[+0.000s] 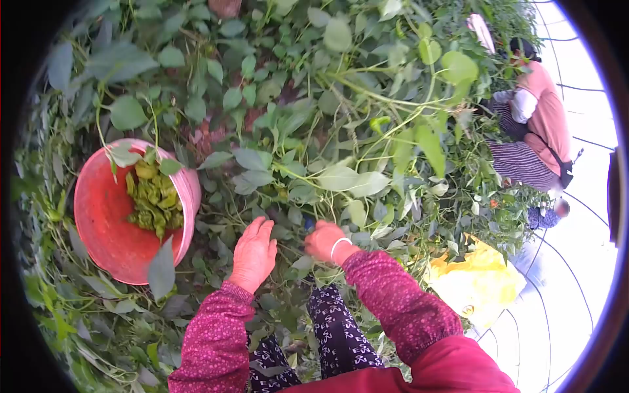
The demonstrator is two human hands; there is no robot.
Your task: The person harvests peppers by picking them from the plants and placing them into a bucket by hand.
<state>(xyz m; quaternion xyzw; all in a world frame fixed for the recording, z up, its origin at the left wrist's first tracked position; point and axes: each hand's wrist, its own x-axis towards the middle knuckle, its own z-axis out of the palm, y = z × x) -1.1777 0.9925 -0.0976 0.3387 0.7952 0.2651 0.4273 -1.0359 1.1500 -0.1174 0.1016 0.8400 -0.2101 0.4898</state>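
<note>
My left hand (254,255) reaches into the green leaves at the middle, its fingers stretched out and nothing visible in them. To its right, my right hand (327,242), with a white band at the wrist, is curled among the stems. What it grips, if anything, is hidden, though a small blue spot shows beside its fingertips. Left of my hands stands a pink-red bucket (108,216), tilted in my view, holding several wrinkled green peppers (156,200). Leafy plants (337,177) surround both hands, and some leaves overhang the bucket's rim.
A person in a pink top (547,108) crouches among the plants at the upper right; another person's head and clothing (544,216) show below. A yellow bag (475,278) lies at the right. Beyond is a bright white sheet with dark curved ribs.
</note>
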